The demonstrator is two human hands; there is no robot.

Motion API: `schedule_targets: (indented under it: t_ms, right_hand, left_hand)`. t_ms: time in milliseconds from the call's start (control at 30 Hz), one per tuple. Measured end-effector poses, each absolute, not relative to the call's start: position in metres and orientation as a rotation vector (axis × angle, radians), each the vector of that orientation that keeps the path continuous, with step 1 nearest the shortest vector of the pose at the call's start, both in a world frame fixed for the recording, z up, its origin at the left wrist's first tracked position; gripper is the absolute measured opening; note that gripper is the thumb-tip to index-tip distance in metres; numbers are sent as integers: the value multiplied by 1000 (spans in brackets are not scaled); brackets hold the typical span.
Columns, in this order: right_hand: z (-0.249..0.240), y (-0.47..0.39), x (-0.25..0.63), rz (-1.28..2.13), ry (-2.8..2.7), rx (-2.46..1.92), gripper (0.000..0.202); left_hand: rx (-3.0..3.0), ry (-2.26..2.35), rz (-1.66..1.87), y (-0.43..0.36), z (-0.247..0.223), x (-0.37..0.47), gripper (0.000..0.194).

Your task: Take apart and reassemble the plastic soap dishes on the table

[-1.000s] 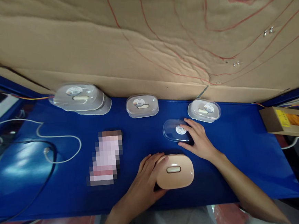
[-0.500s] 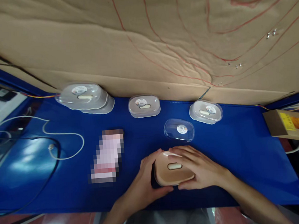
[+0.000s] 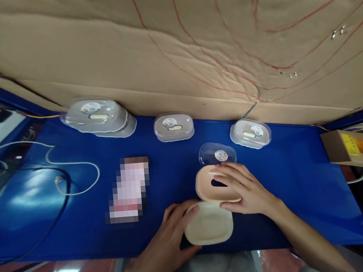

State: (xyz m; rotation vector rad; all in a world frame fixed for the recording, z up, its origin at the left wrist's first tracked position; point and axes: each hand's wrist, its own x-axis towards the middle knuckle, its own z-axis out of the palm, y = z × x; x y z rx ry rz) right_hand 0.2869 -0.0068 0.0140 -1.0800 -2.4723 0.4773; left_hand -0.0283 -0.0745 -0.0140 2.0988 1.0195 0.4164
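Note:
My right hand grips the right side of a peach oval tray that has a dark oval hole in its middle. Directly below it is a cream oval container, its shallow inside facing up, held at its left edge by my left hand. The upper rim of the cream container touches or overlaps the lower edge of the peach tray. Just beyond the peach tray lies a clear lid with a round sticker, partly covered by the tray and my right fingers.
Lidded boxes stand along the cardboard wall: a stack at left, one box in the middle, another at right. A pixelated flat object and a white cable lie left. A cardboard box sits far right.
The peach tray has come apart from the cream container and moved up and away with my right hand. My left hand has shifted lower with the cream container, whose inside now shows.

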Motion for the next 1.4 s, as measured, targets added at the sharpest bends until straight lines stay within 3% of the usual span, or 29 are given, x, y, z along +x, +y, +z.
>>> schedule_targets:
  t_ms: [200, 400, 600, 667, 767, 900, 1067, 1233, 1400]
  right_hand:
    - [3, -11, 272, 234, -2599, -1010, 62]
    - [0, -14, 264, 351, -2640, -1059, 64]
    - [-1, -10, 269, 448, -2694, -1085, 88]
    - [-1, -9, 273, 416, -2703, -1092, 91]
    - [-1, -10, 276, 349, -2687, -1079, 79]
    - [-3, -12, 274, 254, -2638, -1016, 45]
    - [4, -10, 273, 136, -2547, -1015, 26]
    - [12, -9, 276, 156, -2398, -1025, 22]
    - [12, -14, 275, 149, -2337, -944, 23]
  left_hand:
    - [2423, 885, 375, -84, -7, -28, 74]
    - [2521, 983, 430, -90, -9, -26, 68]
    - [2508, 1060, 597, -92, -16, -28, 104]
    - [2514, 1060, 564, -90, -18, -25, 105]
    - [2511, 1055, 505, -85, -17, -17, 88]
    - [2502, 1086, 517, -78, -12, -10, 73]
    - [2487, 1130, 464, -69, -10, -10, 81]
    - [2402, 1122, 467, -66, -17, -10, 93]
    - [2140, 1259, 543, -66, -21, -6, 123]
